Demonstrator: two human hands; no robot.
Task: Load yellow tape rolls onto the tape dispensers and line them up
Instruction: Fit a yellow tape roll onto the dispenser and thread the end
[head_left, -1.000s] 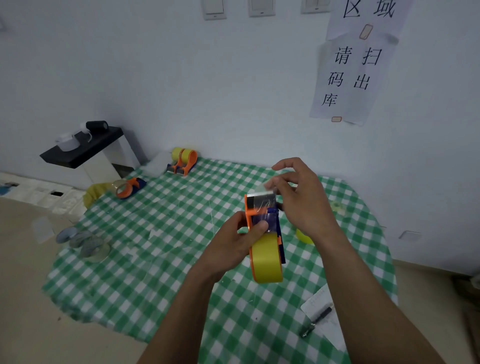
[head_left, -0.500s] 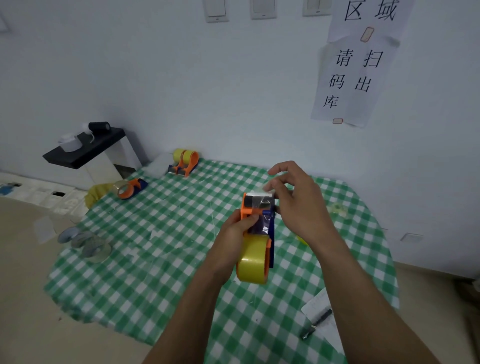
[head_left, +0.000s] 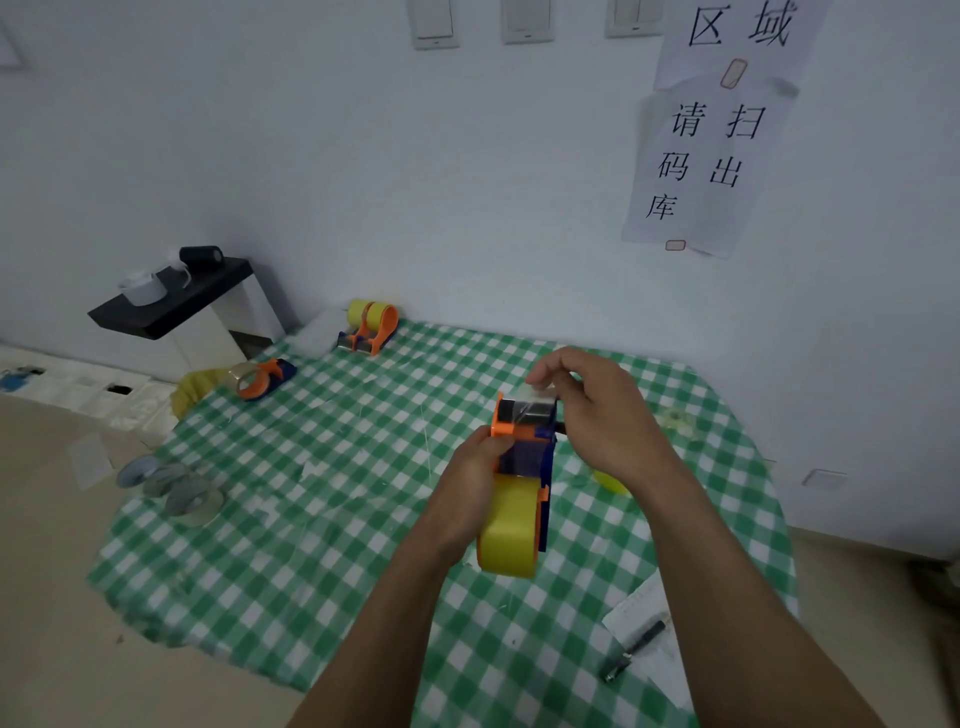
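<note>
So the tape dispenser (head_left: 522, 452) is up in the air over the middle of the worktop (head_left: 322, 499), orange-and-blue body, with a yellow tape roll (head_left: 508, 530) already seated at the end nearest the person. The left hand (head_left: 467, 499) is wrapped around its left side, fingers (head_left: 485, 449) clenched on the orange frame just above the roll. The right hand (head_left: 605, 421) comes in from the other side and its fingers are pinched at the top, cutter end, seemingly on a clear bit of tape, though it's too small to be sure.

Further out on the green checked cloth: a second loaded dispenser (head_left: 370, 328) sits at the far edge by the wall, and a third one (head_left: 262, 378) lies near the far-left corner. Another yellow roll (head_left: 610, 480) peeks out just behind the right wrist. A pen (head_left: 634, 649) rests on some paper at the near-right.
</note>
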